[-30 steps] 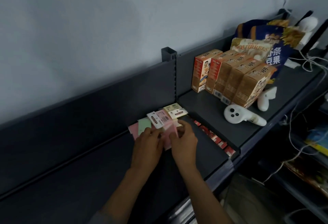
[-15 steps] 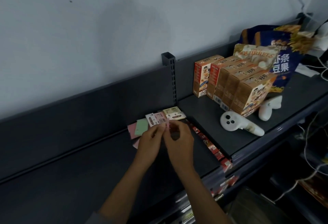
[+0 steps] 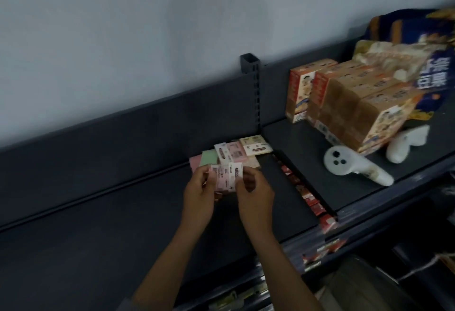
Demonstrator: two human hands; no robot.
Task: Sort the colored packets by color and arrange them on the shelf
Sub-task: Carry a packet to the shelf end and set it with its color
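Observation:
A pink packet (image 3: 226,177) with a white label is held between both my hands above the dark shelf (image 3: 103,224). My left hand (image 3: 199,195) pinches its left edge and my right hand (image 3: 254,193) pinches its right edge. Behind them, against the shelf's back wall, lie more packets: a pink one (image 3: 193,162) at the left, a green one (image 3: 208,158), a pink labelled one (image 3: 230,153) and a yellow one (image 3: 256,147) at the right.
On the raised shelf section at the right stand several orange boxes (image 3: 344,104), snack bags (image 3: 418,59) and two white controllers (image 3: 349,165). Small red packs (image 3: 310,200) line the gap beside that section. A slotted upright (image 3: 256,89) divides the back wall.
The pink packet has been turned up to face me between both hands, which lifted slightly. My view shifted left and closer.

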